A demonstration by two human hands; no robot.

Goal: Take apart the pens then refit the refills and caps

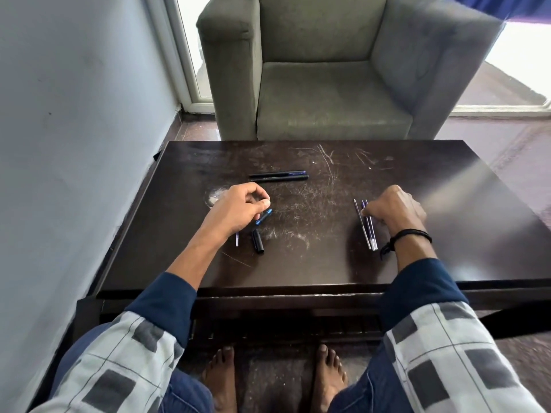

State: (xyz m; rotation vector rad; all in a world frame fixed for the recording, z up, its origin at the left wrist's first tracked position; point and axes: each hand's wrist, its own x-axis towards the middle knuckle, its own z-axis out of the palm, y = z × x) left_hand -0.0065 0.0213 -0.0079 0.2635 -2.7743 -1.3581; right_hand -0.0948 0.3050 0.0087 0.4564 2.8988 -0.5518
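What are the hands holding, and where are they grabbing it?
The left hand pinches a blue pen piece near its lower end. The right hand has fingertips on the refills on the table; a real grip cannot be told.

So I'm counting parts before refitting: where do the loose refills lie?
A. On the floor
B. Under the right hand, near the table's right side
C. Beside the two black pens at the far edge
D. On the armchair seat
B: the refills lie bunched side by side on the table under the right hand, well apart from the two black pens.

Blown-out window daylight, glare on table (447, 180), wide-angle edge distortion
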